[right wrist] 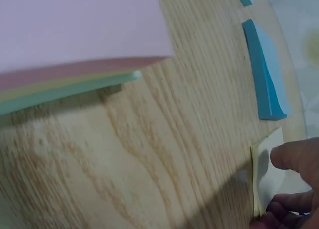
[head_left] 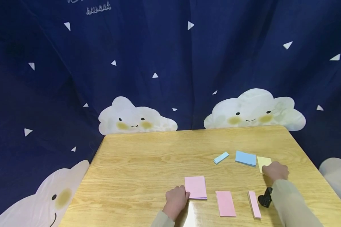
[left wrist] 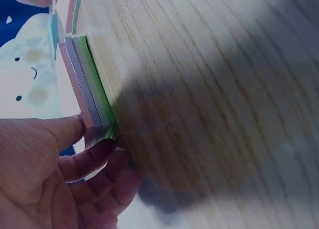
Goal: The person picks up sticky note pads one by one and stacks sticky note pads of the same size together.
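My left hand [head_left: 176, 200] pinches the near left corner of a square stack of sticky notes [head_left: 195, 187], pale pink on top. In the left wrist view, the stack [left wrist: 88, 87] shows pink, purple, grey and green layers at its edge; the thumb is on the pink side and the curled fingers are at the green side. Farther right, my right hand [head_left: 276, 171] grips a pale yellow pad of sticky notes [head_left: 263, 161]. In the right wrist view, the thumb lies on the face of the yellow pad [right wrist: 266, 164], with fingers curled at its near edge.
A blue pad [head_left: 245, 158] lies just left of the yellow one, and a narrow light blue pad [head_left: 221, 157] beyond it. Nearer are a pink rectangular pad [head_left: 225, 204] and a narrow pink pad [head_left: 254, 204]. A black device [head_left: 265, 197] sits by the right sleeve. The wooden table [head_left: 136, 164] meets a dark blue curtain.
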`<action>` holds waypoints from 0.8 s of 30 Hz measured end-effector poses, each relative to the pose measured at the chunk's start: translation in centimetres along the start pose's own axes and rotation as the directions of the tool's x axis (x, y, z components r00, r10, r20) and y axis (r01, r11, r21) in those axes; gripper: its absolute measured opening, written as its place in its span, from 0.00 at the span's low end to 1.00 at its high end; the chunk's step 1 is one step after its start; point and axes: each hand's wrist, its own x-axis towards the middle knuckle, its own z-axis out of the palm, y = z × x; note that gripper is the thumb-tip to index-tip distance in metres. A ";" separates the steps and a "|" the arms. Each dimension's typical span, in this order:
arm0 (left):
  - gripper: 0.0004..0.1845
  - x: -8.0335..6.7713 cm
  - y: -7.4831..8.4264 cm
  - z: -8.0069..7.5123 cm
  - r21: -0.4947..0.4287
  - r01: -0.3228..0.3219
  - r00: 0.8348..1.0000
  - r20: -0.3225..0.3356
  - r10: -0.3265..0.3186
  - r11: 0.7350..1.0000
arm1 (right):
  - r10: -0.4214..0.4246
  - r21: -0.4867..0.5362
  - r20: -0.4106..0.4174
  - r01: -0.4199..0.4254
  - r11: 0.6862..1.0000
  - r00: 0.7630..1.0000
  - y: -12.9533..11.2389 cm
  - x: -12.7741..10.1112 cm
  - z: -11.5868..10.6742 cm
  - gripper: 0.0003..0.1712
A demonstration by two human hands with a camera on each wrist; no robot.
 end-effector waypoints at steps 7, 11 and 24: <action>0.17 -0.1 0.0 0.3 0.003 0.001 1.000 0.013 -0.001 1.000 | -0.004 0.011 -0.007 0.004 1.000 1.000 0.5 0.1 0.5 0.25; 0.17 0.1 0.0 0.5 0.010 -0.001 1.000 -0.002 0.001 1.000 | 0.016 0.082 0.003 -0.017 0.996 1.000 0.9 -0.1 0.6 0.29; 0.17 0.1 -0.1 0.7 0.012 0.013 1.000 0.003 -0.013 1.000 | 0.034 0.163 -0.067 -0.022 0.986 0.997 1.4 -0.9 0.6 0.09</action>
